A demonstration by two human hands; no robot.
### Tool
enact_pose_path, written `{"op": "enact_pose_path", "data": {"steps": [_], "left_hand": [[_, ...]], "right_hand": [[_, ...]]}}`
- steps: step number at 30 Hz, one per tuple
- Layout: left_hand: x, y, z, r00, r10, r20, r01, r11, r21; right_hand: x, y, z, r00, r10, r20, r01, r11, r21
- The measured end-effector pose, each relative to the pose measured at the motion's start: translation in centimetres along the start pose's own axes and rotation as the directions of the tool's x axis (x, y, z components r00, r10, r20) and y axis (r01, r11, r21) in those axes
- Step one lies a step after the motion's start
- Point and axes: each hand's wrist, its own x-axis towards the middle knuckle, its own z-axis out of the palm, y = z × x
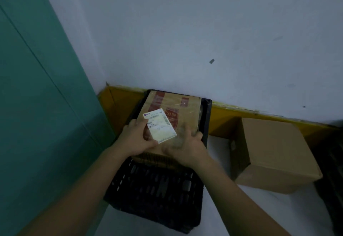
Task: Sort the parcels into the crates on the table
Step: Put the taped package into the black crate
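Note:
A brown cardboard parcel (176, 111) with red print and a white shipping label (160, 125) sits tilted in a black plastic crate (157, 187) on the white table. My left hand (135, 139) grips the parcel's near left edge, thumb by the label. On the near right edge, my right hand (185, 146) holds the parcel with its fingers curled over the corner. Both forearms reach in from the bottom of the view.
A plain brown cardboard box (274, 154) lies on the table to the right of the crate. A yellow rim (241, 111) runs along the table's back against a pale wall. A teal wall (37, 106) stands at the left. Another dark crate edge (332, 170) shows at far right.

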Motion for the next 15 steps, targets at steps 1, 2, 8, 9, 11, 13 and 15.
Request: {"op": "enact_pose_path", "data": {"steps": [1,2,8,9,11,13,15], "left_hand": [[0.5,-0.3,0.3,1.000,0.003,0.027,-0.003,1.000,0.000],[1.0,-0.6,0.7,0.999,0.008,0.053,-0.007,1.000,-0.002],[2.9,-1.5,4.0,0.987,-0.011,0.162,0.006,1.000,0.028],[3.2,-1.8,4.4,0.984,-0.016,0.177,0.011,0.999,0.032],[3.9,-2.0,5.0,0.981,-0.023,0.193,0.016,0.999,0.038],[4.6,-2.1,5.4,0.983,-0.029,0.179,0.020,0.998,0.054],[5.3,-2.2,5.7,0.984,-0.046,0.171,0.032,0.996,0.079]], "right_hand": [[0.6,-0.1,0.3,0.999,0.035,0.030,-0.035,0.999,0.005],[1.2,-0.2,0.6,0.995,0.077,0.057,-0.078,0.997,0.014],[4.0,0.1,3.4,0.968,0.224,0.110,-0.225,0.974,0.002],[4.4,0.2,3.8,0.965,0.238,0.112,-0.240,0.971,-0.001],[5.2,0.2,4.5,0.955,0.273,0.114,-0.272,0.962,-0.020],[5.9,0.1,5.2,0.948,0.297,0.116,-0.295,0.955,-0.036],[6.6,0.1,5.8,0.947,0.297,0.120,-0.295,0.955,-0.034]]}}
